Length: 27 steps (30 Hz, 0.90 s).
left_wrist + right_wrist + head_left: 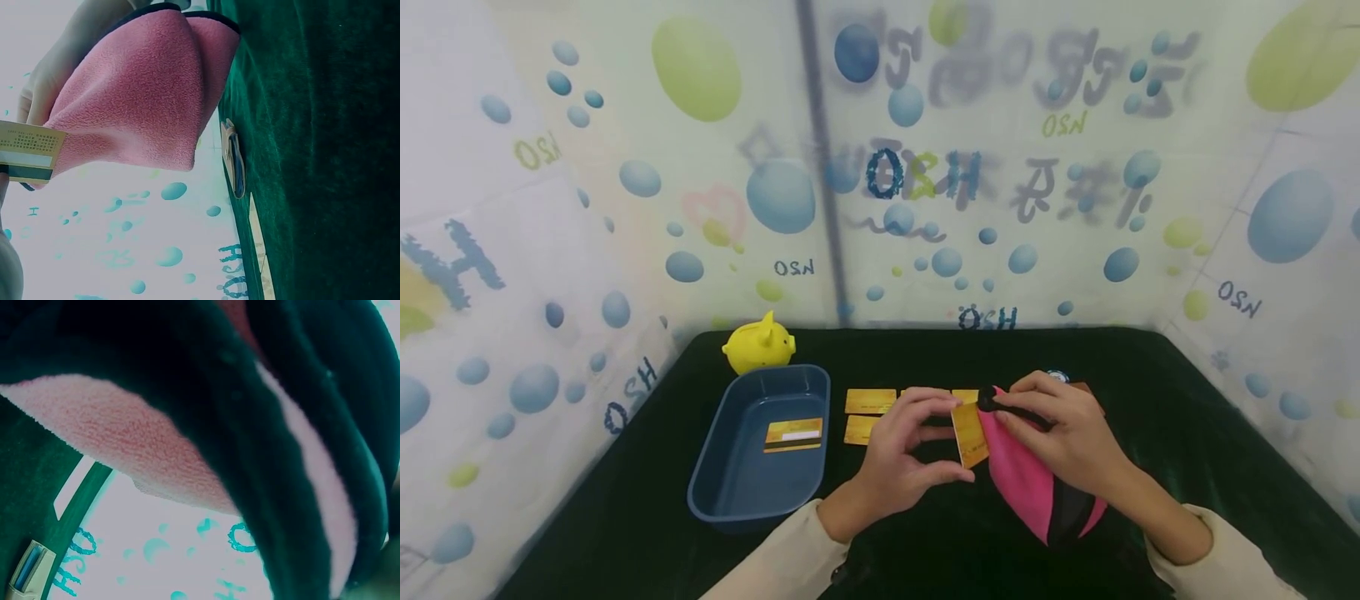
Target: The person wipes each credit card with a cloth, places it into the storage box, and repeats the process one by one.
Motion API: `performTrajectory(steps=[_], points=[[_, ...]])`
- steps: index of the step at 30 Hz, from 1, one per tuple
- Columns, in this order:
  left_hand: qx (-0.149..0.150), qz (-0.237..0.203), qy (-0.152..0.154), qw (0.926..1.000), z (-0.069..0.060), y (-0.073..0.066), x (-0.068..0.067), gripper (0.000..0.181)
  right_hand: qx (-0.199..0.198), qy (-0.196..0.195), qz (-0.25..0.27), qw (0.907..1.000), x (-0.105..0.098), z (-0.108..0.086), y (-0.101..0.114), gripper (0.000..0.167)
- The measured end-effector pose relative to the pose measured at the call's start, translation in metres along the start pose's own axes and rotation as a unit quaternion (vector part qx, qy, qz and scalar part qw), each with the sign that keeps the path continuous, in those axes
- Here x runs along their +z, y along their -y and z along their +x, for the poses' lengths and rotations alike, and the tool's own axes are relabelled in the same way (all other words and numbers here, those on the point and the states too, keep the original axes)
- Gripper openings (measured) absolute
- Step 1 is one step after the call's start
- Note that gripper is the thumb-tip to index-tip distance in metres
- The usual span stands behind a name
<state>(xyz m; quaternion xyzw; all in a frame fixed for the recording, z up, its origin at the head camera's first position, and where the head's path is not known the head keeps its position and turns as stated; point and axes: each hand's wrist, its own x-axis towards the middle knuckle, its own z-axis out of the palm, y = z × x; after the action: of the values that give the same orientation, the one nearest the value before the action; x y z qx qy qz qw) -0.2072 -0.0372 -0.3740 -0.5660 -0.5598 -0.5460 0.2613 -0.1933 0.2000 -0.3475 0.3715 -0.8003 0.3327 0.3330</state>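
Card [972, 435] between parted left fingers [928, 407]

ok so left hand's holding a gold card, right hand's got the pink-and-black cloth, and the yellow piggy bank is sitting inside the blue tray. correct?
Not the last bit: the head view shows the yellow piggy bank outside the blue tray, just beyond its far end. Left hand holding a gold card, right hand the pink-and-black cloth: correct.
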Motion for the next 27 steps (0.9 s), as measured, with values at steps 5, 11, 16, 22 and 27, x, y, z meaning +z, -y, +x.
performTrajectory(steps=[5, 11, 16, 22, 27], points=[[0.001, 0.001, -0.005, 1.0, 0.0006, -0.0007, -0.0012, 0.06, 0.001, -0.001, -0.006, 1.0, 0.0003, -0.0002, -0.0019, 0.032], [0.005, -0.001, -0.015, 0.9999, 0.0005, -0.0002, -0.0028, 0.061, 0.0, -0.002, -0.01, 0.9999, 0.0006, 0.0001, -0.0028, 0.034], [0.012, -0.003, -0.021, 0.9997, 0.0, 0.0013, -0.0028, 0.061, 0.005, -0.004, -0.015, 0.9999, 0.0003, -0.0002, -0.0033, 0.036], [0.021, -0.006, -0.027, 0.9994, 0.0011, 0.002, -0.0024, 0.061, 0.012, -0.008, -0.015, 0.9998, -0.0003, -0.0006, -0.004, 0.036], [0.028, -0.001, -0.038, 0.9989, 0.0027, 0.0027, -0.0033, 0.061, 0.015, -0.013, -0.007, 0.9998, -0.0004, -0.0002, -0.0043, 0.036]])
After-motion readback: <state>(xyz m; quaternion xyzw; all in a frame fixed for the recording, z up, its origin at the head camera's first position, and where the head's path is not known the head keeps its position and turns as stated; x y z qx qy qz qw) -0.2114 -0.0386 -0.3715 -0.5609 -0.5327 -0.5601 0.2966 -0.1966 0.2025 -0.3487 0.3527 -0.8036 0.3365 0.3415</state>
